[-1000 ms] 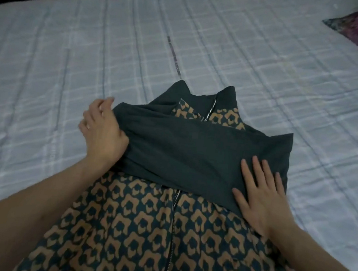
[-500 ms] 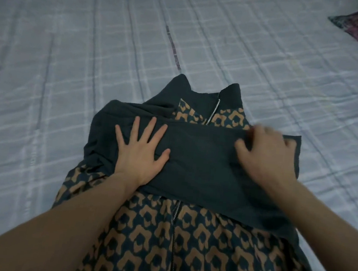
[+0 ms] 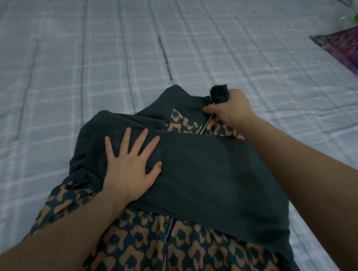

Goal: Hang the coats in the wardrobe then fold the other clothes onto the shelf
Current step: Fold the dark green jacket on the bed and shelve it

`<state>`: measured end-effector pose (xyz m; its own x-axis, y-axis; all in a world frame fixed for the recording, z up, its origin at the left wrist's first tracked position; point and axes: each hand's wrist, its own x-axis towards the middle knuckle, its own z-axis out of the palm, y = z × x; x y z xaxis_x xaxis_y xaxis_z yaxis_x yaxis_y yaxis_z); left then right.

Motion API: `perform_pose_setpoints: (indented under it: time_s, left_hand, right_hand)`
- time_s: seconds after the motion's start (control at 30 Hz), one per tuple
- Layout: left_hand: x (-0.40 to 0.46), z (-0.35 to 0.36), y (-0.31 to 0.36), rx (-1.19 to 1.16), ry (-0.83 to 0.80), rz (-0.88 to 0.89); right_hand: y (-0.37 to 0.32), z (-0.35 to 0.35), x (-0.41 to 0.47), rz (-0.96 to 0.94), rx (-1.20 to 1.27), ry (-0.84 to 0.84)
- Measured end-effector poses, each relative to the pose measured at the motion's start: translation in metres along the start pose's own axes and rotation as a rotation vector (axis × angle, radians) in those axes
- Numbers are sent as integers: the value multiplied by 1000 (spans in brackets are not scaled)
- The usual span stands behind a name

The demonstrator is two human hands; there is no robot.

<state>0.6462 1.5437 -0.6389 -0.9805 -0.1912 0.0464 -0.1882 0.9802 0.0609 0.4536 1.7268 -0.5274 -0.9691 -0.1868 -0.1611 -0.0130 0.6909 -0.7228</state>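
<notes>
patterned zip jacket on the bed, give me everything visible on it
The jacket lies flat on the bed, collar away from the camera, and looks like soft fabric in dark teal with a tan blotch print. A metal zip runs down the middle. Its plain dark sleeves are folded across the chest. The left hand presses flat on the folded part with fingers spread; the right hand grips the collar beside the zip top. The hem is out of frame.
</notes>
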Motion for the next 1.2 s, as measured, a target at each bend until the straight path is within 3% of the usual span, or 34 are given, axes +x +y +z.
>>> perform_pose_setpoints:
  time_s: [0.1,0.2,0.27,0.33,0.4,0.43,0.5,0.6,0.7,0.8,0.87,1.0,1.2]
  left_hand:
    - [-1,-4,-2,0,-23,-13]
    - [1,-14,0,-22,-80,-7]
    - [6,-19,0,-173,-120,-44]
    - [9,-33,-8,-654,-94,-206]
    - [10,-55,-21,-1117,206,-398]
    - [9,-67,-26,-1140,370,-448]
    - [8,-88,-21,-968,507,-315]
    - [19,-106,10,-687,322,237]
    - [38,-91,21,-315,205,482]
    - [36,-55,8,-84,-90,401]
    - [24,-33,2,-60,-226,352]
    - [24,-28,-3,-98,-265,282]
    - [29,-35,1,-121,-356,197]
  right_hand:
    - [-2,0,-56,-526,19,129]
    - [29,4,-110,-901,-255,28]
    - [70,14,-134,-904,-532,-102]
    - [102,29,-147,-809,-611,-223]
    - [109,36,-149,-717,-573,-250]
    - [108,36,-147,-696,-562,-247]
    - [102,32,-145,-705,-585,-242]
    - [93,21,-152,-768,-584,-233]
    - [77,4,-149,-790,-452,-114]
    - [43,4,-126,-630,-335,99]
    - [39,15,-112,-550,-483,150]
    - [93,20,-112,-449,-809,-140]
    - [109,7,-111,-380,-816,-151]
